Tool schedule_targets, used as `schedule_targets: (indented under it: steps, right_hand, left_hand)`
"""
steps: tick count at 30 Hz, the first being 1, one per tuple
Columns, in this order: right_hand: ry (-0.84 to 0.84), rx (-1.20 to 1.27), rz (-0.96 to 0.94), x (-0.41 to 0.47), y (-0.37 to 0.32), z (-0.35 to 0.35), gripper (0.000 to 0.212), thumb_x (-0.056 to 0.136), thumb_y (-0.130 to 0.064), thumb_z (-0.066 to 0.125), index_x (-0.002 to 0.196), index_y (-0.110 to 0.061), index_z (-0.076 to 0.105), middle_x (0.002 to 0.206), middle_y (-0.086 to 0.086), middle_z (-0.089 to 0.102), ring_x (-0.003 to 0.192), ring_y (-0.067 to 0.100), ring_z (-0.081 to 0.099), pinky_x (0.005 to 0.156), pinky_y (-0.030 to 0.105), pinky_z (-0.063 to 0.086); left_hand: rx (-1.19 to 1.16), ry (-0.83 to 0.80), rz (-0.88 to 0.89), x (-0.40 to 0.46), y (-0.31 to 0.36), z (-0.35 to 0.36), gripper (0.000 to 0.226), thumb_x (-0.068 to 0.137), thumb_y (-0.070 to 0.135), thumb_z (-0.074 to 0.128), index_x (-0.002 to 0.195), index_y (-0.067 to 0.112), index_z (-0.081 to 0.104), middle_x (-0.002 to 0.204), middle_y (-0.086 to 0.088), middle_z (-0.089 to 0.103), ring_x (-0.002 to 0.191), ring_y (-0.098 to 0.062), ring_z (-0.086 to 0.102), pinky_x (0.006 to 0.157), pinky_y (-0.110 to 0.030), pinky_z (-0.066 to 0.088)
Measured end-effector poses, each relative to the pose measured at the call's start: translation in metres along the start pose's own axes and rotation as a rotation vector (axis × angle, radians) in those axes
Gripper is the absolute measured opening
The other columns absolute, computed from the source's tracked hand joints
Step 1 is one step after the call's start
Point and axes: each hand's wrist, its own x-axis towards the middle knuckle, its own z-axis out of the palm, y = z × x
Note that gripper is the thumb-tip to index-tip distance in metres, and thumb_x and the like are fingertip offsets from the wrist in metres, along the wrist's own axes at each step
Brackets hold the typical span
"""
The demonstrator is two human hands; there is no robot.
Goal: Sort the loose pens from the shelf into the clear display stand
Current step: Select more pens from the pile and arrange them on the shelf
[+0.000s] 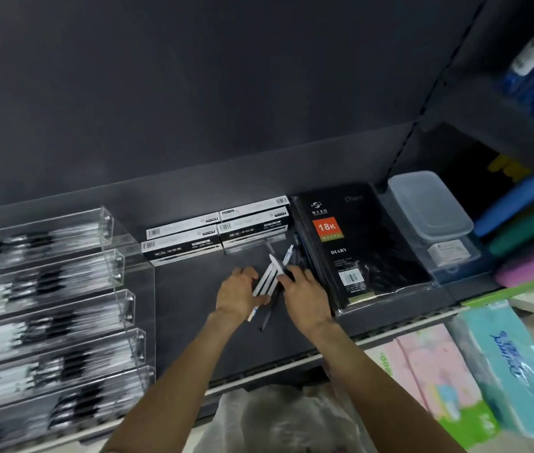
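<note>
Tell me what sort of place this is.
Most likely a stationery shop: a tiered clear display stand stocked with pens, boxed pens with barcodes, and a shrink-wrapped diary on a dark retail shelf.

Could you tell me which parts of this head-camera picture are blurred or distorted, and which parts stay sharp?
In the head view, the clear display stand at the left is heavily smeared; the tissue packs at lower right are blurred too. The diary and pen boxes stay fairly sharp, as do the left hand and right hand gathering pens. The shelf edges bow from the wide lens.

Display stand [46, 308] pens motion-blurred
</note>
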Motion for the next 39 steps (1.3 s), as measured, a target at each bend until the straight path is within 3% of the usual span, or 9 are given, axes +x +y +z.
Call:
schedule_targets:
  steps: [9, 14, 18, 20, 25, 27, 29, 34, 39]
  right_hand:
    - [-0.103, -0.021, 0.091, 0.004, -0.001, 0.001, 0.032, 0.097, -0.020, 0.047, 0.128, -0.018, 0.042, 0.126, 0.015, 0.042, 0.091, 0.030, 0.064, 0.073, 0.034, 0.052]
    - [-0.108, 0.189, 0.140, 0.002, -0.001, -0.008, 0.030, 0.093, -0.020, 0.053, 0.121, -0.018, 0.046, 0.111, 0.013, 0.050, 0.087, 0.032, 0.063, 0.074, 0.036, 0.051]
    - [0.012, 0.559, 0.132, -0.007, -0.005, -0.020, 0.023, 0.089, -0.019, 0.059, 0.111, -0.021, 0.052, 0.095, 0.001, 0.054, 0.075, 0.013, 0.056, 0.064, 0.018, 0.042]
    - [0.059, 0.621, 0.087, -0.013, -0.015, -0.027, 0.027, 0.089, -0.018, 0.060, 0.115, -0.022, 0.051, 0.098, -0.002, 0.055, 0.077, 0.009, 0.056, 0.063, 0.009, 0.040]
    - [0.162, 0.371, 0.027, -0.026, -0.030, -0.038, 0.037, 0.090, -0.022, 0.060, 0.122, -0.017, 0.043, 0.109, 0.005, 0.063, 0.087, 0.026, 0.066, 0.070, 0.036, 0.053]
    - [0.187, 0.303, 0.002, -0.030, -0.030, -0.041, 0.030, 0.088, -0.022, 0.062, 0.115, -0.015, 0.049, 0.107, 0.006, 0.064, 0.088, 0.026, 0.066, 0.072, 0.038, 0.054]
    - [0.226, 0.291, -0.039, -0.035, -0.032, -0.044, 0.028, 0.085, -0.019, 0.065, 0.111, -0.017, 0.055, 0.104, 0.003, 0.065, 0.089, 0.023, 0.066, 0.074, 0.035, 0.055]
    - [0.288, 0.421, -0.103, -0.053, -0.034, -0.048, 0.041, 0.081, -0.015, 0.071, 0.121, -0.018, 0.061, 0.115, 0.000, 0.059, 0.091, 0.015, 0.065, 0.082, 0.028, 0.055]
    - [0.409, 0.632, 0.005, -0.069, -0.029, -0.063, 0.018, 0.079, -0.005, 0.072, 0.092, -0.017, 0.066, 0.085, -0.004, 0.065, 0.070, 0.002, 0.060, 0.066, 0.016, 0.051]
  left_hand:
    - [0.073, -0.075, -0.009, 0.000, 0.018, 0.001, 0.036, 0.081, 0.036, 0.071, 0.096, 0.005, 0.062, 0.098, -0.011, 0.068, 0.092, -0.026, 0.064, 0.075, -0.031, 0.047]
    - [-0.417, -0.090, -0.093, -0.009, 0.002, -0.005, 0.020, 0.089, 0.029, 0.063, 0.074, 0.016, 0.058, 0.071, 0.000, 0.057, 0.067, -0.012, 0.054, 0.060, -0.020, 0.041]
    - [-1.003, -0.150, -0.195, -0.024, 0.008, -0.004, 0.015, 0.097, 0.021, 0.049, 0.098, 0.015, 0.062, 0.090, -0.004, 0.064, 0.085, -0.016, 0.061, 0.082, -0.031, 0.052]
    - [-1.219, -0.205, -0.222, -0.033, 0.021, -0.002, 0.021, 0.100, 0.017, 0.042, 0.100, 0.013, 0.062, 0.086, -0.004, 0.066, 0.082, -0.016, 0.061, 0.077, -0.030, 0.053]
    - [-1.610, -0.252, -0.251, -0.050, 0.039, 0.001, 0.031, 0.100, 0.031, 0.043, 0.094, 0.013, 0.068, 0.079, -0.004, 0.066, 0.076, -0.015, 0.061, 0.070, -0.029, 0.052]
    - [-1.663, -0.232, -0.216, -0.055, 0.040, 0.003, 0.027, 0.098, 0.029, 0.046, 0.085, 0.013, 0.062, 0.069, -0.002, 0.061, 0.064, -0.012, 0.058, 0.060, -0.025, 0.051]
    - [-1.714, -0.207, -0.190, -0.060, 0.041, 0.003, 0.019, 0.098, 0.023, 0.046, 0.092, 0.010, 0.059, 0.066, -0.002, 0.059, 0.059, -0.011, 0.057, 0.055, -0.023, 0.050]
    - [-1.835, -0.123, -0.161, -0.074, 0.039, -0.001, 0.020, 0.098, 0.021, 0.047, 0.105, 0.014, 0.064, 0.090, 0.000, 0.070, 0.077, -0.011, 0.064, 0.068, -0.026, 0.051]
    - [-1.831, -0.060, -0.184, -0.086, 0.031, -0.004, 0.022, 0.096, 0.022, 0.049, 0.109, 0.015, 0.066, 0.100, 0.001, 0.072, 0.085, -0.013, 0.069, 0.075, -0.030, 0.054]
